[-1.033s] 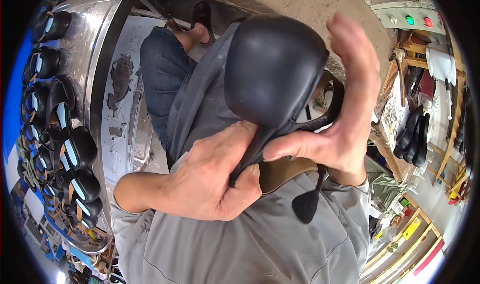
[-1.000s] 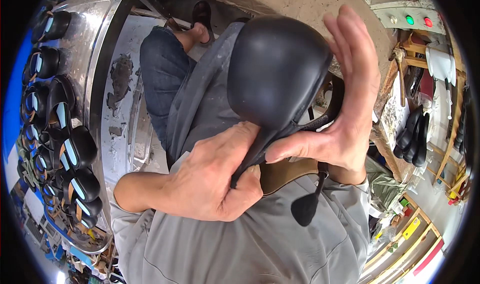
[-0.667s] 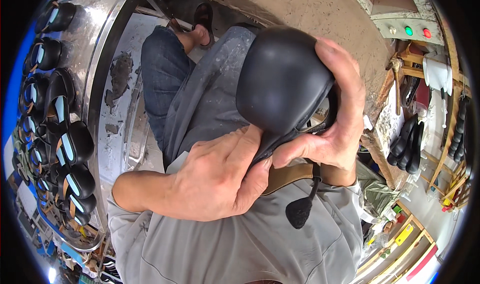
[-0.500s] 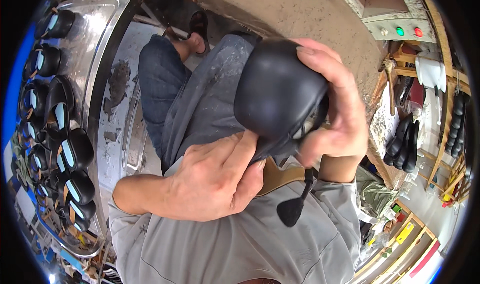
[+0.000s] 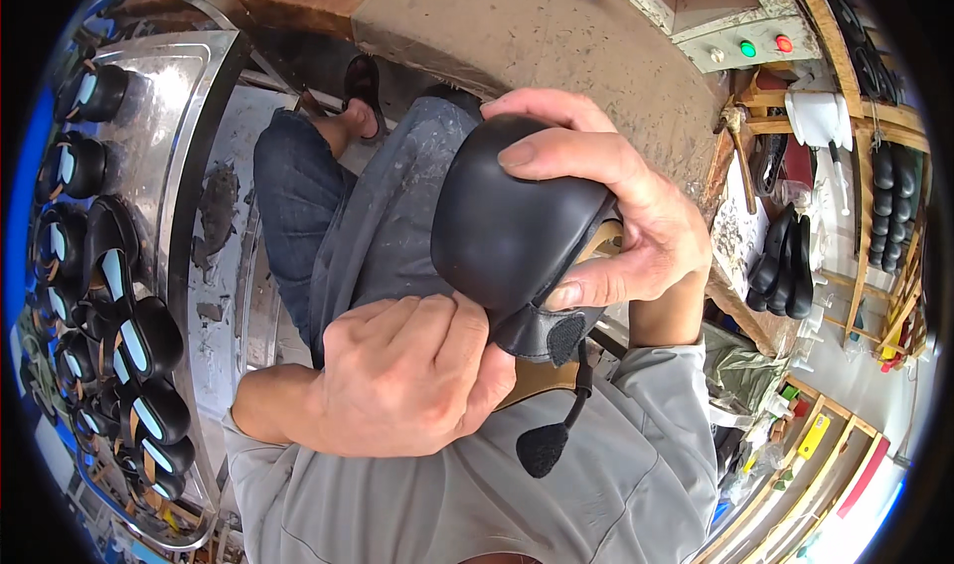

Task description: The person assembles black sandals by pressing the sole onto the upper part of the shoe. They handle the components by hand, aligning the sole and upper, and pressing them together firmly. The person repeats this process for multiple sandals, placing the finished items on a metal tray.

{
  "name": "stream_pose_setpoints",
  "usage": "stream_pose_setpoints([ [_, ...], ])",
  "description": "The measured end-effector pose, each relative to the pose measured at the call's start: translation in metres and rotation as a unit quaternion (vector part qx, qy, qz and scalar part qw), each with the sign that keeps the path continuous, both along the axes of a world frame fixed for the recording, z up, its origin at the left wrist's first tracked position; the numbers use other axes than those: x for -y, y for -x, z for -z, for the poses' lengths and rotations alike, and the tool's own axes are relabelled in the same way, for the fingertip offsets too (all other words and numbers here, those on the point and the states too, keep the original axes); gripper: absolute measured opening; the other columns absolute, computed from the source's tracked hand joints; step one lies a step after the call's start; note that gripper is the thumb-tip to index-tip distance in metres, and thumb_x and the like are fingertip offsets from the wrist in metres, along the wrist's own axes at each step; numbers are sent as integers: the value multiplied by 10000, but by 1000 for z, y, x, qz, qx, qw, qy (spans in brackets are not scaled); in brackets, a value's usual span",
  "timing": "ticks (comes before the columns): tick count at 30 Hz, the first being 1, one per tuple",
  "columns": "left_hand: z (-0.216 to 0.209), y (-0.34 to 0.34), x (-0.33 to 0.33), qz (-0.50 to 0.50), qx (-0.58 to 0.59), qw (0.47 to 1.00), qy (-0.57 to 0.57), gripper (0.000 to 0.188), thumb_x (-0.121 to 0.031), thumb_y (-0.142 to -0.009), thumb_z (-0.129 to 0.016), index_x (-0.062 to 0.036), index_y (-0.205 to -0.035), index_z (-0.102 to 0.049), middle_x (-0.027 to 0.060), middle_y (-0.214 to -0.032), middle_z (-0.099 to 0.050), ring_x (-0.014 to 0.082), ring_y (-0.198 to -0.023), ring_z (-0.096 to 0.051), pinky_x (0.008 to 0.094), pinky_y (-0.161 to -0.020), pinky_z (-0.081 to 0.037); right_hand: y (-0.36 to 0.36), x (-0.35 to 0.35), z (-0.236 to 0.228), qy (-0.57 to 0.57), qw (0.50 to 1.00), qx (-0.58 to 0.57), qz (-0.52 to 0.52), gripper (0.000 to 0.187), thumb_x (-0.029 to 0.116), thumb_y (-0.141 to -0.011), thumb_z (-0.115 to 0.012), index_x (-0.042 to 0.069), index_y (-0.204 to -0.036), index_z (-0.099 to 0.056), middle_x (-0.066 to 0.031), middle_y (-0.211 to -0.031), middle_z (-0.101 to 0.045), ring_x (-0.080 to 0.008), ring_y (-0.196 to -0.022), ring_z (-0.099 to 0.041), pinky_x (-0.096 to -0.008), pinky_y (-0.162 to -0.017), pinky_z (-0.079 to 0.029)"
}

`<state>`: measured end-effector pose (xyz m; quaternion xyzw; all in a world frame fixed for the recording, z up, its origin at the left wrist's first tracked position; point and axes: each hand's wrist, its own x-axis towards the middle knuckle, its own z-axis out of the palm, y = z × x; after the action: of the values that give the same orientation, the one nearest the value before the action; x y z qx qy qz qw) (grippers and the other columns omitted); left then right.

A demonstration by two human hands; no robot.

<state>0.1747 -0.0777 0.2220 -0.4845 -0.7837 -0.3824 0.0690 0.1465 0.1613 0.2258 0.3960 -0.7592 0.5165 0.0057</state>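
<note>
A black leather shoe (image 5: 512, 211) with a smooth rounded toe and a tan lining is held above my lap, its toe end away from me. My right hand (image 5: 626, 196) wraps over its far right side, with the thumb pressed at the opening. At the near left edge my left hand (image 5: 407, 370) grips the shoe with curled fingers, their tips partly hidden. From the shoe a thin black strap (image 5: 542, 450) dangles in front of my shirt, ending in a fuzzy rounded tab. A dark fuzzy patch shows near the opening.
At left, several black shoes (image 5: 154, 335) with pale blue strips line a shiny metal table (image 5: 174, 97). Ahead is a brown dusty worktop (image 5: 497, 27). A machine panel (image 5: 745, 52) with coloured buttons, a hammer (image 5: 740, 161) and black shoe parts (image 5: 785, 266) are at right.
The shoe has shifted slightly left and nearer. My right thumb now presses at its opening, and the fuzzy patch there has come into sight. My left fingers have curled more tightly.
</note>
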Motion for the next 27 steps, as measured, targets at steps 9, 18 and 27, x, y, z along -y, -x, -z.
stream_pose_setpoints([
  [9,7,10,5,64,75,995,10,407,-248,-734,-732,70,-941,-585,69,-664,-524,189,-523,-554,309,-494,-456,-10,-6,11,29,996,67,41,749,281,-616,-857,19,-1230,-518,-360,-1311,-390,-384,-1153,-500,-450,-953,-423],
  [18,28,-12,28,26,280,956,-84,611,-148,-656,-846,85,-1135,-547,192,-994,-595,285,-854,-617,321,-707,-515,-19,-20,35,58,987,127,74,885,264,-612,-864,38,-1332,-402,-384,-1337,-328,-383,-1126,-533,-444,-872,-511],
  [27,48,-5,20,91,620,753,-199,479,-210,-913,-598,95,-1256,-461,169,-1174,-539,213,-1098,-520,313,-899,-431,-20,-18,40,92,976,151,128,919,245,-534,-892,-16,-1291,-441,-282,-1314,-415,-338,-1132,-536,-418,-915,-487],
])
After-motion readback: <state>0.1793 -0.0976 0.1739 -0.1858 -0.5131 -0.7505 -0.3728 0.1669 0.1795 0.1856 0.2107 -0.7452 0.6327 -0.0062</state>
